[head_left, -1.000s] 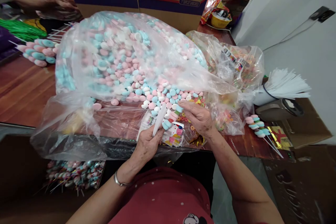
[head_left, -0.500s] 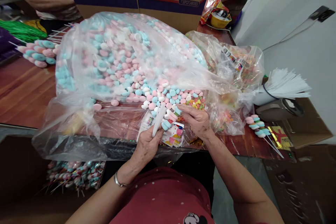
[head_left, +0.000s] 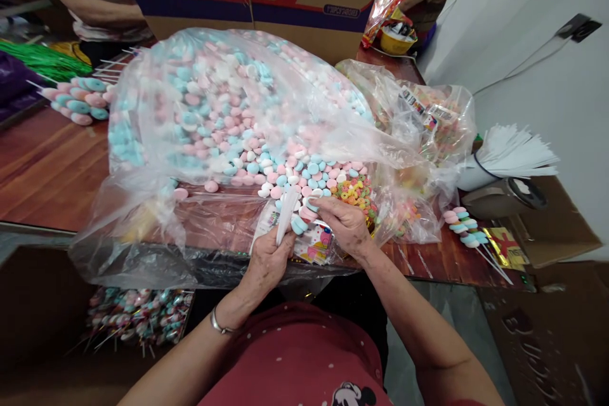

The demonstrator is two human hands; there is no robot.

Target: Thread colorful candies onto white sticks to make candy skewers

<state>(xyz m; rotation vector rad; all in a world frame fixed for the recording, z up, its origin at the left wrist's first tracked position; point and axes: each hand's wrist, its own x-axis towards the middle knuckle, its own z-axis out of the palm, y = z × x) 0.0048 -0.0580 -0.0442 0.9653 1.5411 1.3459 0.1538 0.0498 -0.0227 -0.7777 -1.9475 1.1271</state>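
Note:
My left hand is closed around a bundle of thin white sticks that points up and away from me. Pink and blue marshmallows are clustered just beyond its thumb, seemingly threaded on a stick whose shaft is hidden. My right hand pinches a blue marshmallow at the top of that cluster. Beyond both hands, loose pink, blue and white marshmallows spill from a large clear plastic bag. Colourful ring candies lie beside my right hand, and printed cards lie beneath the hands.
At right stand a cup of white sticks and a grey mug, near finished marshmallow skewers. More skewers lie at left. A large carton stands behind the bag; an open box below left holds wrapped skewers. Two people sit beyond.
My right hand has moved left and slightly down with the blue marshmallow, up against the cluster at my left hand. More of the ring candies show. The whole view has shifted slightly.

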